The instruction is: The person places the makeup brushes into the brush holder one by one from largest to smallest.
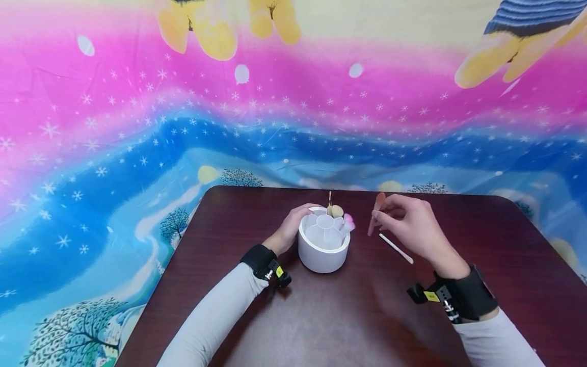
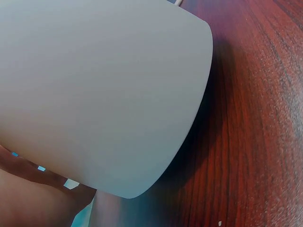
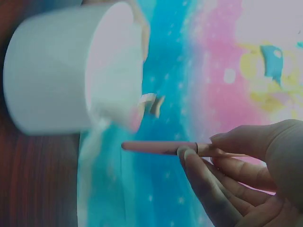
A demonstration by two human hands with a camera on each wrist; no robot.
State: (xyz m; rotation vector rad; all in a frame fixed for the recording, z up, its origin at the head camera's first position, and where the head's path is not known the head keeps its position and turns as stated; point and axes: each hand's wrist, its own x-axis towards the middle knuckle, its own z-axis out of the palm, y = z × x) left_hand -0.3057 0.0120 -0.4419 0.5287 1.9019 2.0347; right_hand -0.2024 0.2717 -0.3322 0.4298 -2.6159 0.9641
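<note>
A slim, pink-handled brush [image 3: 158, 147] is pinched between the right hand's [image 1: 410, 223] thumb and fingers, above the dark red-brown wooden table [image 1: 316, 318], beside a round, white, divided holder [image 1: 322, 259]. The left hand [image 1: 290, 228] grips the holder's side. A thin white stick [image 1: 396, 248] lies near the right hand.

Head view was bright; pale glare lay on the table [image 1: 298, 326]. Right-wrist view: white container [image 3: 52, 71] blurred.

Red-brown, wood-grained table [image 1: 321, 326] was noted; behind it, a pink-and-blue cloth [image 1: 293, 109] was seen; white snowflakes [image 1: 63, 241], trees [image 1: 75, 326] and yellow shapes [image 1: 214, 38] were printed thereon.
</note>
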